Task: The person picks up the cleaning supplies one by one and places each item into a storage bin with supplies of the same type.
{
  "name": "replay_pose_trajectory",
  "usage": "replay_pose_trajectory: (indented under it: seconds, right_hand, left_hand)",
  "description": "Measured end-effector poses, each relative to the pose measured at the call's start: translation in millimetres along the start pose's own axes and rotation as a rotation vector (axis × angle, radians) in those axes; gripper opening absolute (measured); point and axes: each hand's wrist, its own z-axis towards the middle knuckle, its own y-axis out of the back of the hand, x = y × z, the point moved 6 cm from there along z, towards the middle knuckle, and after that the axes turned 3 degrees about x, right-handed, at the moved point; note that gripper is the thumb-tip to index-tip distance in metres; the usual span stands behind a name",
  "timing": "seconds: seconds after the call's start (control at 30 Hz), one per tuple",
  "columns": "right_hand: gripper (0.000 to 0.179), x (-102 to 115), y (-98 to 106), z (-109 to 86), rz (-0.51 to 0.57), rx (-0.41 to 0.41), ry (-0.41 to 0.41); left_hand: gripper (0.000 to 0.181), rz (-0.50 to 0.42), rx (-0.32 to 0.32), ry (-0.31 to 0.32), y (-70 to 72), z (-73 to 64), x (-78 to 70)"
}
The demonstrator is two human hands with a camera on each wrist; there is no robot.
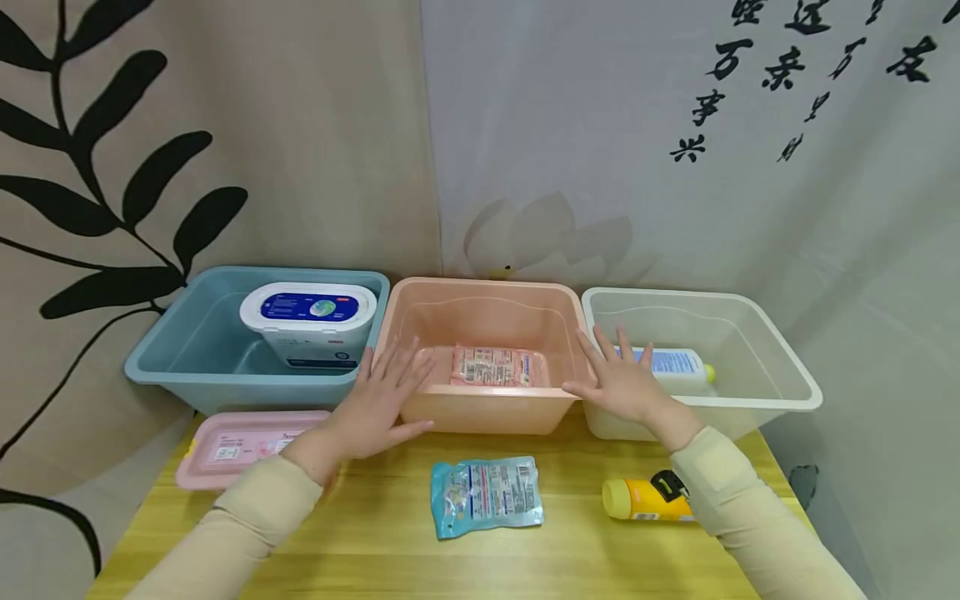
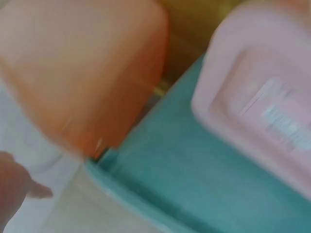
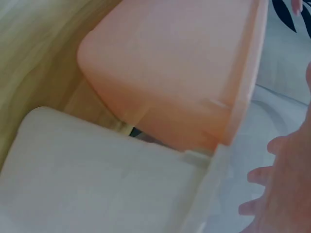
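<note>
My left hand [image 1: 375, 410] spreads its fingers near the front corner where the blue bin [image 1: 255, 385] meets the peach bin [image 1: 487, 410]. Over the seam between the peach bin and the off-white bin [image 1: 772, 398], my right hand [image 1: 626, 385] has its fingers splayed. Nothing is held by either; whether they touch the rims I cannot tell. A pink flat pack [image 1: 491, 367] lies inside the peach bin. The blue bin holds a white lidded tub [image 1: 309, 325], and a white bottle [image 1: 675, 367] lies in the off-white bin, partly behind my right hand.
On the wooden table [image 1: 375, 533] lie a blue packet [image 1: 487, 497] in the middle and a yellow bottle [image 1: 645, 500] partly behind my right forearm. A pink lidded box [image 1: 240, 442] sits before the blue bin, partly behind my left arm. A printed curtain [image 1: 337, 167] hangs behind.
</note>
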Motion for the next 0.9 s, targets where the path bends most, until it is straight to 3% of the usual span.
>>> replay_pose_trajectory:
  seconds: [0.23,0.47,0.67,0.9]
  right_hand:
    - [0.085,-9.6,-12.5,-2.6,0.012,0.015,-0.001]
    - [0.083,-16.5,-26.7,-3.6,0.011,0.010,0.026]
    - [0.083,-18.9,-33.2,-2.9,-0.023,-0.037,0.060]
    - [0.084,-21.0,-34.5,0.3,-0.039,-0.069,0.108]
  left_hand:
    - [0.086,0.054,0.016,-0.067,-21.2,-16.7,-15.7]
    - [0.081,0.093,-0.018,-0.207,-38.7,-27.8,-31.0]
    - [0.079,0.115,-0.067,-0.289,-51.8,-31.2,-38.2]
    - [0.078,0.077,-0.013,-0.341,-70.0,-28.0,-45.2]
